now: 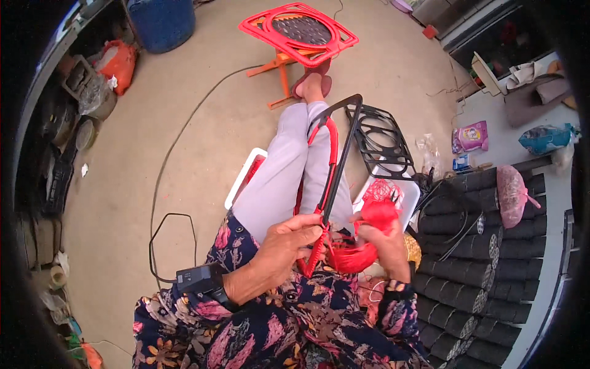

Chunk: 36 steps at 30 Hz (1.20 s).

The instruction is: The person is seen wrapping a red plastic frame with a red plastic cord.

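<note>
My left hand point(270, 258) pinches a black frame point(347, 150) at its lower corner, over my lap. Red cord is wrapped tightly round the frame's near part point(314, 253), and more red runs along its inner side. A thick bundle of red cord point(351, 258) hangs beside that corner. Closed round the upper part of the bundle is my right hand point(388, 245), slightly blurred, to the right of the frame. The frame stands tilted, its far end rising above my knees.
A red-wrapped frame point(344, 42) lies on an orange stool point(284, 77) ahead. Bare black frames point(382, 138) lean over a white tub point(409, 195) of red cord. Another white tub point(233, 190) is left of my legs. Black rolls point(458, 277) fill the right; a blue barrel point(163, 26) stands far left.
</note>
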Available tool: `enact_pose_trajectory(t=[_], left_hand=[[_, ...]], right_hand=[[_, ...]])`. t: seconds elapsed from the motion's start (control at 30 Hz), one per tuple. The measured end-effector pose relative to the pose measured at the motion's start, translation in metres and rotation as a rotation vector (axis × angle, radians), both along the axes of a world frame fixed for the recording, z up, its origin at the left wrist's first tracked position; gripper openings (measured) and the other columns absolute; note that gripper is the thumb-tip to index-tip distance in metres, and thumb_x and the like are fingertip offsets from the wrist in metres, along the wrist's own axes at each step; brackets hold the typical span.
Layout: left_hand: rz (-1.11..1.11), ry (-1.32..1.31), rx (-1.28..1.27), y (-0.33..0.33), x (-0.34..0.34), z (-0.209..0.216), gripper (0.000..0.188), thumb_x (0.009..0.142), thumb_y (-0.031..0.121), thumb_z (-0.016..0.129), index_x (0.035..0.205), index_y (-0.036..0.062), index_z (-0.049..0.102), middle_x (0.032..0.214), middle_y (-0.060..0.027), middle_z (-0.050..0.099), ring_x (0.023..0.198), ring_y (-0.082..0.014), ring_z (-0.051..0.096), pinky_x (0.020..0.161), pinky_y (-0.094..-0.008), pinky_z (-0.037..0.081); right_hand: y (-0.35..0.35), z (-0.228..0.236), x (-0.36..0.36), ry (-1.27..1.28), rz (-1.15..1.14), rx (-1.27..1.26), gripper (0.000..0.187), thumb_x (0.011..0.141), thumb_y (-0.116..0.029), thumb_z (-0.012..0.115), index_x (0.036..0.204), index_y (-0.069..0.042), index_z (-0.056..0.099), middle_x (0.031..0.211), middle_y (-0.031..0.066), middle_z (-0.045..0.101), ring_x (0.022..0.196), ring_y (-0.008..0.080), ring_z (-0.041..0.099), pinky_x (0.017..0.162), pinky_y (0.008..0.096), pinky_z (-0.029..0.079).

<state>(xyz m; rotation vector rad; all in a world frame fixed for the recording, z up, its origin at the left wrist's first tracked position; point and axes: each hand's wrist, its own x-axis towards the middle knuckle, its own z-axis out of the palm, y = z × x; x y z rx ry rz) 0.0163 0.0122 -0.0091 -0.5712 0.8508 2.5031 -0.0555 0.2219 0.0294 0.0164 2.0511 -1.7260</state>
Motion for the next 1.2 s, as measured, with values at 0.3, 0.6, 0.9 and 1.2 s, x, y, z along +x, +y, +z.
enact_pose_trajectory(t=[0.3,0.6,0.9,1.2], left_hand=[[0.001,-0.077,-0.019,0.001,-0.003,0.014,0.042,0.097,0.011,0.052,0.134,-0.0042,0.043,0.111,-0.0109,0.062,0.092,-0.0191,0.063,0.080,-0.0331,0.052],[0.028,-0.059,0.189,0.005,0.001,0.001,0.040,0.098,0.011,0.049,0.135,-0.0025,0.041,0.110,-0.0113,0.060,0.090,-0.0198,0.060,0.078,-0.0336,0.049],[0.112,-0.101,0.290,0.012,0.001,0.004,0.042,0.098,0.012,0.048,0.136,-0.0016,0.039,0.112,-0.0118,0.060,0.095,-0.0204,0.059,0.081,-0.0350,0.048],[0.089,-0.079,0.333,0.009,0.004,0.005,0.038,0.097,0.018,0.050,0.130,-0.0004,0.044,0.108,-0.0138,0.060,0.090,-0.0226,0.059,0.077,-0.0351,0.048]], right_hand=[[-0.022,0.015,0.017,-0.177,0.203,-0.145,0.020,0.083,-0.011,0.071,0.096,0.000,0.061,0.078,0.0062,0.066,0.061,0.0111,0.059,0.056,0.0243,0.048],[-0.014,0.019,0.012,-0.258,0.306,-0.104,0.012,0.083,-0.009,0.069,0.090,-0.001,0.063,0.070,-0.0003,0.059,0.059,0.0064,0.053,0.053,0.0214,0.042],[-0.022,0.022,0.006,-0.224,0.261,-0.069,0.015,0.082,-0.010,0.072,0.093,-0.003,0.066,0.074,-0.0013,0.063,0.061,0.0044,0.053,0.056,0.0203,0.043],[-0.025,0.026,0.013,-0.275,0.097,-0.149,0.008,0.081,-0.001,0.065,0.089,0.000,0.064,0.070,-0.0005,0.062,0.055,0.0055,0.051,0.050,0.0206,0.039]])
